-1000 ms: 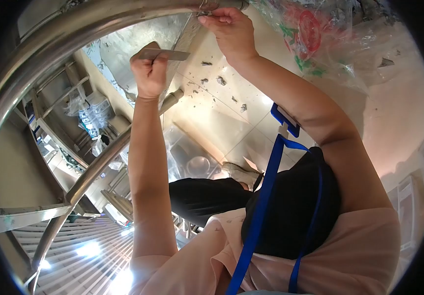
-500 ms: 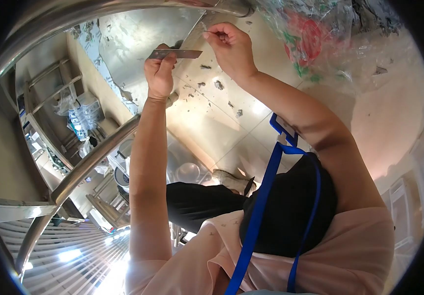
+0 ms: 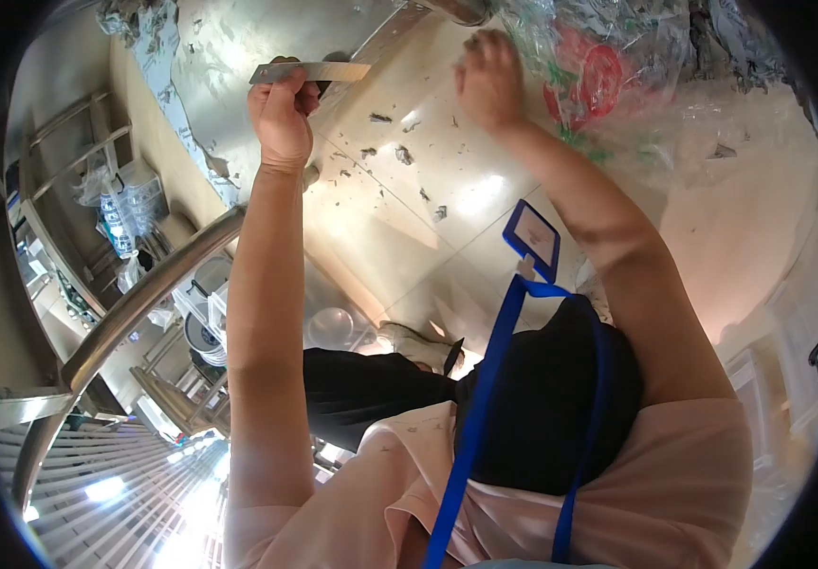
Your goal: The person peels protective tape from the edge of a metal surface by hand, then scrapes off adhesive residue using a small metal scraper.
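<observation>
My left hand (image 3: 283,119) is closed around one end of a flat metal blade (image 3: 338,72), which points right, its thumb pressed on the face. Just beyond lies a shiny metal panel (image 3: 248,47) with dark flakes and residue stuck to it. My right hand (image 3: 490,83) is raised over the tiled floor, a little blurred, with its fingers apart and nothing visible in them. Grey scraps (image 3: 403,154) lie scattered on the floor between my arms.
Crumpled clear plastic with red and green print (image 3: 598,81) lies at the upper right. A curved metal tube (image 3: 153,289) crosses the left side. Stools (image 3: 181,384) and cups in a bag (image 3: 119,223) stand beyond it. A blue-framed badge (image 3: 534,237) hangs from my lanyard.
My right hand has moved right, away from the blade, and its pinching fingers have come apart. My left hand has shifted slightly up and left with the blade. The view has shifted too.
</observation>
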Motion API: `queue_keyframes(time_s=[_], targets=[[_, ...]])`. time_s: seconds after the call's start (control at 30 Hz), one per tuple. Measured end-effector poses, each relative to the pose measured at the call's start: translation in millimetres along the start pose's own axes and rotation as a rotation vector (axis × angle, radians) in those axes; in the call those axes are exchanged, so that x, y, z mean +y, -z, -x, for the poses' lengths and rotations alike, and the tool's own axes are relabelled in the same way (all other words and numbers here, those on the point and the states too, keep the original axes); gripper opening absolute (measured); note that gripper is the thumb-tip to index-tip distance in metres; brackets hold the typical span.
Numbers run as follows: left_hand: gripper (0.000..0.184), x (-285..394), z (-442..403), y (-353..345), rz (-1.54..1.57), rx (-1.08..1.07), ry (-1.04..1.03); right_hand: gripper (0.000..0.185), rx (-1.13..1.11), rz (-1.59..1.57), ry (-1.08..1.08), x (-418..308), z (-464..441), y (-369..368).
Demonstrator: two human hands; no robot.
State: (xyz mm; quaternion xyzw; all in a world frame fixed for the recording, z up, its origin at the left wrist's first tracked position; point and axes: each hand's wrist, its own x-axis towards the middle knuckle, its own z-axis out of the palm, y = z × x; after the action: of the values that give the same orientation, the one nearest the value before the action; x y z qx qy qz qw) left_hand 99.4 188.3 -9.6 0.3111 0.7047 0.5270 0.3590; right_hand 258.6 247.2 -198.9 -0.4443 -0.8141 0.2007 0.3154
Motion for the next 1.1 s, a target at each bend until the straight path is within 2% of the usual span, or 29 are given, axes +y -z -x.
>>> queue_keyframes(time_s=[0.03, 0.07, 0.1, 0.13, 0.17, 0.23, 0.27, 0.3, 0.47, 0.6, 0.7, 0.73, 0.8, 0.9, 0.97, 1.1], targets=[[0.012, 1, 1, -2, -0.004, 0.023, 0.010, 0.021, -0.043, 0.032, 0.110, -7, 9, -5], [0.012, 0, 1, -1, -0.004, 0.032, 0.018, 0.023, -0.280, -0.184, 0.039, -20, 26, -22], [0.012, -1, 0, 0, -0.004, 0.038, 0.024, 0.022, -0.338, -0.169, 0.369, -37, 38, -22], [0.012, -1, -1, 0, -0.004, 0.041, 0.032, 0.015, -0.167, -0.492, 0.484, -54, 36, -14], [0.011, 0, -2, 0, 0.009, 0.027, 0.032, 0.012, -0.199, -0.532, 0.417, -63, 21, 5], [0.010, 2, 0, 1, 0.026, 0.005, 0.040, 0.007, -0.134, -0.719, -0.139, -68, -3, 18], [0.010, 2, 1, 2, 0.034, 0.012, 0.044, 0.006, 0.071, -0.787, -0.389, -68, -22, 21], [0.010, 1, 1, 2, 0.044, 0.021, 0.042, 0.008, 0.093, -0.792, -0.484, -66, -40, 36], [0.009, 2, -3, 0, 0.047, 0.036, 0.044, 0.016, 0.012, -1.035, -0.604, -66, -43, 46], [0.012, 3, 4, -6, -0.139, 0.002, -0.014, 0.025, -0.572, -0.986, -0.549, -87, -22, 60], [0.014, -3, 6, -13, -0.346, -0.002, -0.124, 0.024, -0.534, -1.705, -0.720, -86, -25, 58], [0.014, -4, 8, -12, -0.410, -0.020, -0.161, 0.019, -0.527, -1.858, -0.845, -84, -25, 54], [0.017, 0, 13, -20, -0.562, 0.003, -0.182, 0.016, -0.511, -2.034, -0.959, -77, -26, 47], [0.023, -2, 12, -37, -0.675, 0.044, -0.489, 0.013, -0.470, -2.189, -1.058, -68, -27, 40], [0.021, -4, 12, -33, -0.746, 0.020, -0.431, 0.012, -0.454, -2.180, -1.131, -66, -31, 46], [0.016, -2, 14, -36, -0.789, -0.008, -0.388, 0.010, -0.484, -2.316, -1.067, -64, -32, 41]])
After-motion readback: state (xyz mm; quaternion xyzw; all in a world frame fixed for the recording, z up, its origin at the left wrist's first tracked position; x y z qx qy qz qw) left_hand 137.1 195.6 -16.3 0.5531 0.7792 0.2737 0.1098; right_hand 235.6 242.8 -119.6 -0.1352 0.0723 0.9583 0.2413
